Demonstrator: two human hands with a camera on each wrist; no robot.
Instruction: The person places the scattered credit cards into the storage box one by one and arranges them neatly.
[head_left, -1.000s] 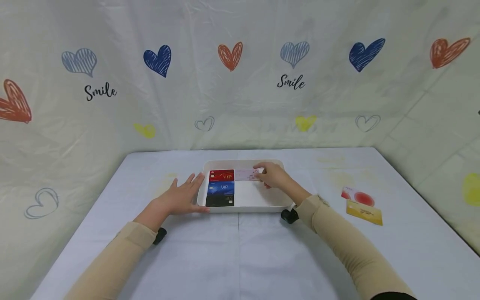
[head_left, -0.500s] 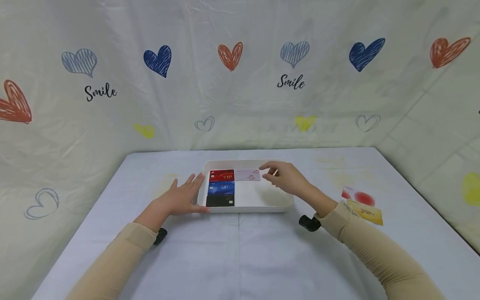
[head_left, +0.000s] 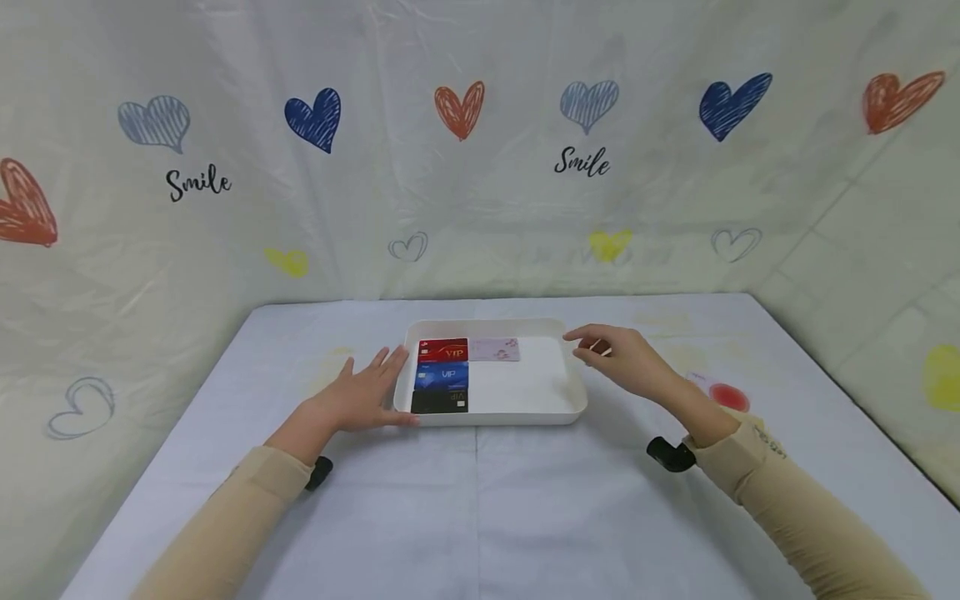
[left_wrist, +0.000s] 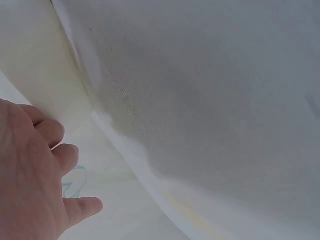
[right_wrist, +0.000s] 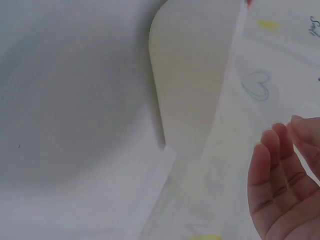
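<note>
A white tray (head_left: pixel 525 419) lies on the table with several cards along its left part. A red VIP card (head_left: pixel 442 350) is at the back, a blue VIP card (head_left: pixel 441 376) in front of it, and a black card (head_left: pixel 435 402) nearest. Right of the red card lies a pale pink card (head_left: pixel 495 349). My left hand (head_left: pixel 363 396) rests with spread fingers against the tray's left side. My right hand (head_left: pixel 626 357) hovers just past the tray's right rim, fingers loosely bent, holding nothing. In the right wrist view, the right hand (right_wrist: pixel 285 185) shows a bare palm.
To the right on the table (head_left: pixel 540 517) lies a card with a red circle (head_left: pixel 729 397), partly covered by my right wrist. The yellow card beside it is nearly hidden by the sleeve (head_left: pixel 738 454). A curtain (head_left: pixel 510 192) with printed hearts stands behind the table.
My right hand has let go of the pale pink card and moved right, out of the tray, towards the cards on the table. The left hand has stayed at the tray's side.
</note>
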